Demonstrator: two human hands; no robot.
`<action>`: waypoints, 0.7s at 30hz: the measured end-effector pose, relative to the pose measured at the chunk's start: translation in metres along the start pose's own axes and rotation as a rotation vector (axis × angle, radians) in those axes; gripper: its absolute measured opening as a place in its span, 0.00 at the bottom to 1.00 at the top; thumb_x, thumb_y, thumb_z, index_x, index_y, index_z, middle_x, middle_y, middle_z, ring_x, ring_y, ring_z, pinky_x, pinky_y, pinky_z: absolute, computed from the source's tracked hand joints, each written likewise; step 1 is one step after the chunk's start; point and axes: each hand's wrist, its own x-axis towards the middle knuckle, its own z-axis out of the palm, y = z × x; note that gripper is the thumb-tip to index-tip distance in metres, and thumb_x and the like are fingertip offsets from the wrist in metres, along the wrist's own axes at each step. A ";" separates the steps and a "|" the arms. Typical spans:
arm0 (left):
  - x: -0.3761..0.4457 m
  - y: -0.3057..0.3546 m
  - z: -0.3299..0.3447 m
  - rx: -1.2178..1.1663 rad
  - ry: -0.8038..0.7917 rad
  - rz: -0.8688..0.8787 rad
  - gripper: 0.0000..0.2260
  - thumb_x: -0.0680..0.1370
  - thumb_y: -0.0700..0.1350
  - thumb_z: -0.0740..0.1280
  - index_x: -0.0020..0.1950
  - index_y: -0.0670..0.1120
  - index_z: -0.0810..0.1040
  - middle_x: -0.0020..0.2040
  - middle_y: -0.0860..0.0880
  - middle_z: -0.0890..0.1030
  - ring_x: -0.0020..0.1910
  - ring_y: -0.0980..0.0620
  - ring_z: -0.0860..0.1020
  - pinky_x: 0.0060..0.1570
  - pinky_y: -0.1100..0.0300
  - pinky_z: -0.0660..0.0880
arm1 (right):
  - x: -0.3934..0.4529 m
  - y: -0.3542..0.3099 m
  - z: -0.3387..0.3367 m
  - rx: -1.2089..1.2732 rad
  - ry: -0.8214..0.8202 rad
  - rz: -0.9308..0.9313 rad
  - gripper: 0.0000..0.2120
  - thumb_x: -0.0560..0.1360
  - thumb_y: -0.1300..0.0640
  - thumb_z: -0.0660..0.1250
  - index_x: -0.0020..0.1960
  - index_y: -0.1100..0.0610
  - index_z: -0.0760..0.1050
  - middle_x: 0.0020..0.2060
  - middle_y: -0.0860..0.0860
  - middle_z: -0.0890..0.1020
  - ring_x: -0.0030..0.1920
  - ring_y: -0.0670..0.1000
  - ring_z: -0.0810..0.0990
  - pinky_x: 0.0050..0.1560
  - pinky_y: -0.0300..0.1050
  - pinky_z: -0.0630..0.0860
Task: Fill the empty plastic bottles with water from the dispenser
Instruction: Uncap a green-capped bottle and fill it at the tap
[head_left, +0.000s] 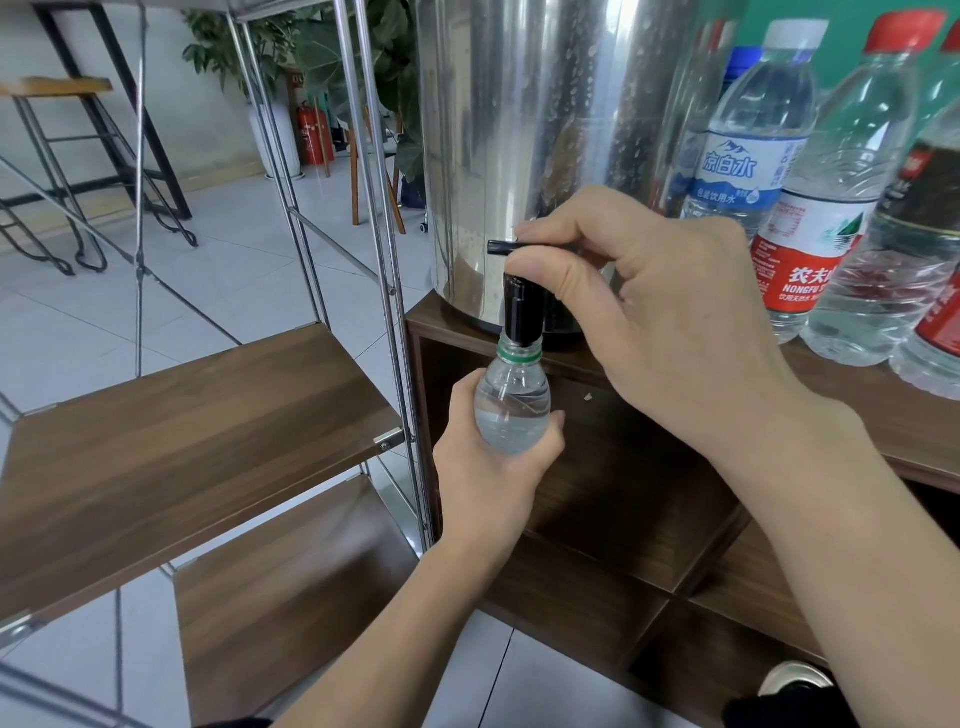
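Clear bottle stands upright, mouth up under the black tap.

Bright, even daylight, soft diffuse indoor light; shadows faint. Streaky glare and reflections on steel dispenser, highlights on shelf poles at left. Strong wide-angle distortion: poles and bottles at far right bow outward. Near centre sharp; far background plants slightly soft. No motion blur on hands.
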 end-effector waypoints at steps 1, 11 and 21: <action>0.000 0.000 0.000 0.000 0.001 0.000 0.26 0.71 0.46 0.82 0.65 0.55 0.76 0.53 0.56 0.85 0.53 0.55 0.84 0.56 0.53 0.81 | 0.000 0.000 0.000 -0.001 0.001 0.003 0.15 0.82 0.48 0.67 0.51 0.60 0.82 0.35 0.54 0.84 0.33 0.53 0.80 0.38 0.49 0.73; 0.001 -0.001 0.001 0.002 0.001 0.007 0.26 0.71 0.47 0.83 0.65 0.55 0.76 0.53 0.57 0.85 0.53 0.56 0.84 0.56 0.56 0.81 | 0.003 -0.001 0.001 0.000 0.012 0.035 0.16 0.82 0.46 0.66 0.50 0.59 0.82 0.34 0.52 0.84 0.33 0.52 0.80 0.37 0.50 0.74; 0.001 0.000 0.001 0.002 0.003 -0.007 0.26 0.71 0.46 0.83 0.64 0.55 0.76 0.52 0.57 0.85 0.52 0.57 0.84 0.55 0.57 0.81 | 0.010 -0.003 0.005 0.026 0.028 0.123 0.16 0.83 0.45 0.64 0.50 0.57 0.81 0.33 0.49 0.83 0.32 0.49 0.78 0.38 0.49 0.75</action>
